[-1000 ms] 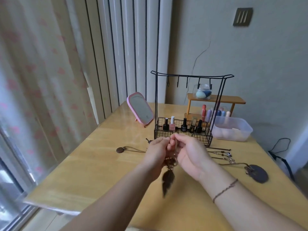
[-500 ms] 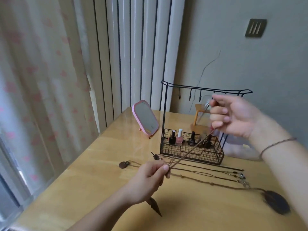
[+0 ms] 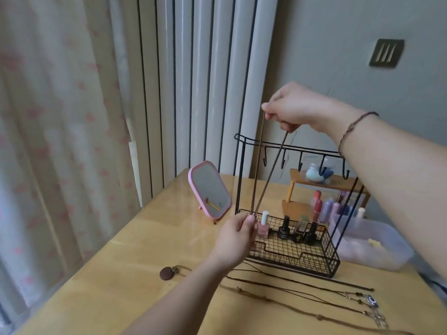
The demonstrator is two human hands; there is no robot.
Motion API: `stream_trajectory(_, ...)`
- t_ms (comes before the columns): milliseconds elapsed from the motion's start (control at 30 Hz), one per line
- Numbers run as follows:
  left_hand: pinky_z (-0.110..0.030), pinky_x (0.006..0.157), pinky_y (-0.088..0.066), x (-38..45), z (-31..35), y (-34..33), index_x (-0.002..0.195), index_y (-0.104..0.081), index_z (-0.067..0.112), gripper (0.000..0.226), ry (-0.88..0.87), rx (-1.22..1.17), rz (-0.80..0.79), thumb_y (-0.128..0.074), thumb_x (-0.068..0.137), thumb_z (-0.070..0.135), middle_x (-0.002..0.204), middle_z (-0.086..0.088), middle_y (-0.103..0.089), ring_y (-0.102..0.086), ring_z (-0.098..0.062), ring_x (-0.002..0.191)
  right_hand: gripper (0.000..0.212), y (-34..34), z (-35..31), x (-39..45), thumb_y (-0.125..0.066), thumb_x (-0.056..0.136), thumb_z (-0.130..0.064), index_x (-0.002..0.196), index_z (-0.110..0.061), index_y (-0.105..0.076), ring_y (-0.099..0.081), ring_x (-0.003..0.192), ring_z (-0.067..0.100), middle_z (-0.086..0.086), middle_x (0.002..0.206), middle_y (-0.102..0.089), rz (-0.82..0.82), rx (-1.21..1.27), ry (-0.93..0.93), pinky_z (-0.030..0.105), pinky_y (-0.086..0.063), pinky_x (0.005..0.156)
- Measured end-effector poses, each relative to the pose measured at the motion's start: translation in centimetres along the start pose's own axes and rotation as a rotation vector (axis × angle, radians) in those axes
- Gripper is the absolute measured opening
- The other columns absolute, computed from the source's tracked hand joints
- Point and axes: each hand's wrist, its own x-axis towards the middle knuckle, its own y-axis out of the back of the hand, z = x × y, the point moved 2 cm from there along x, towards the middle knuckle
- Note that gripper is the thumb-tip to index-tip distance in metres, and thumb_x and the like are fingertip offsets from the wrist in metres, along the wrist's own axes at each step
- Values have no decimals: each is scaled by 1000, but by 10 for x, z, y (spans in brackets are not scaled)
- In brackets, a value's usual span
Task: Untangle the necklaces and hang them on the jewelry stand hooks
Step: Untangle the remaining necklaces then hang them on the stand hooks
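One brown cord necklace [image 3: 266,170] is up in the air, stretched as two strands between the person's hands in front of the black wire jewelry stand [image 3: 287,238]. The right hand [image 3: 294,108] is raised above the stand's top bar, knuckles up, fingers curled down and pinching the top of the cord; a thin braided bracelet [image 3: 354,126] circles that wrist. The left hand [image 3: 235,235] sits lower, just in front of the stand's basket, thumb pressed against its fingers where the two strands meet. Whatever hangs below that hand is hidden by it.

I count five hooks [image 3: 300,163] under the top bar, none of them carrying anything. In the basket stand four nail polish bottles: one pink [image 3: 263,226] and three dark [image 3: 284,228].

On the table [image 3: 121,274], along its near edge in front of the stand, lie more cord necklaces [image 3: 302,291], at least three strands running toward the right edge, their metal ends bunched there; exactly how many I cannot tell. A round brown pendant [image 3: 165,273] lies beside the left forearm. One pink-framed mirror [image 3: 209,189] stands toward the far left corner, left of the stand. Behind the stand are one small wooden shelf [image 3: 300,180] and one clear plastic tub [image 3: 382,245] by the right edge.
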Motion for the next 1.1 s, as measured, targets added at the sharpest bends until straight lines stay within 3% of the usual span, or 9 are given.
stream_trajectory(200,-35,54,-50,42,13,-4,81,-54,16,31,-84,-4,233,-40,104,30,64,1,-50,-50,-14,58,26,18,-21,13,-58,95,-25,74,-15,-69,-47,52,17,0,60,-51,225,-5,176,23,-37,48)
stream_trajectory(267,-35,64,-54,52,9,-9,81,-56,17,30,-38,87,186,-40,104,29,67,2,-54,-54,-14,63,25,15,-21,12,-58,95,-26,82,-9,-70,-49,57,22,5,65,-52,101,-47,177,27,-38,51)
stream_trajectory(400,-20,61,-48,53,-10,-24,81,-55,22,28,14,213,120,-41,104,25,71,5,-56,-56,-4,64,29,-3,-6,1,-56,98,-32,83,-11,-69,-54,59,21,8,66,-55,-66,-189,181,34,-45,59)
stream_trajectory(467,-17,58,-50,53,-17,-27,85,-56,20,25,49,204,109,-40,105,24,72,5,-58,-59,0,60,29,-9,2,-2,-56,99,-32,84,-12,-71,-54,57,19,5,63,-57,-52,-217,207,29,-48,62)
stream_trajectory(633,-28,65,-52,78,-7,-22,87,-58,18,29,51,142,197,-38,105,28,80,-7,-70,-65,-11,69,26,8,3,1,-57,98,-30,89,-12,-75,-49,51,-4,-12,64,-54,197,-210,290,4,-32,46)
stream_trajectory(800,-24,81,-55,89,-2,-25,100,-64,17,24,40,200,116,-43,104,27,88,4,-73,-69,-5,87,27,16,2,2,-58,96,-32,87,-11,-74,-46,51,0,-7,60,-54,217,-197,324,9,-33,44)
stream_trajectory(933,-9,54,-49,76,-12,-31,105,-61,9,17,74,257,63,-47,103,18,89,2,-67,-64,-5,74,28,-1,11,-1,-58,98,-31,88,-10,-74,-54,53,5,-4,60,-58,119,-248,297,7,-34,42)
stream_trajectory(1000,-7,51,-45,70,-18,-34,110,-60,11,14,96,352,-3,-49,101,14,84,5,-61,-58,-3,71,28,-10,19,-3,-57,98,-31,84,-12,-73,-59,51,10,-3,54,-60,51,-280,270,6,-33,39)
stream_trajectory(1100,-12,56,-44,65,-25,-34,111,-61,15,15,113,603,-59,-51,100,18,81,9,-55,-55,-3,71,28,-20,30,-7,-56,99,-31,80,-15,-70,-65,51,8,-1,57,-67,-29,-315,244,15,-42,52)
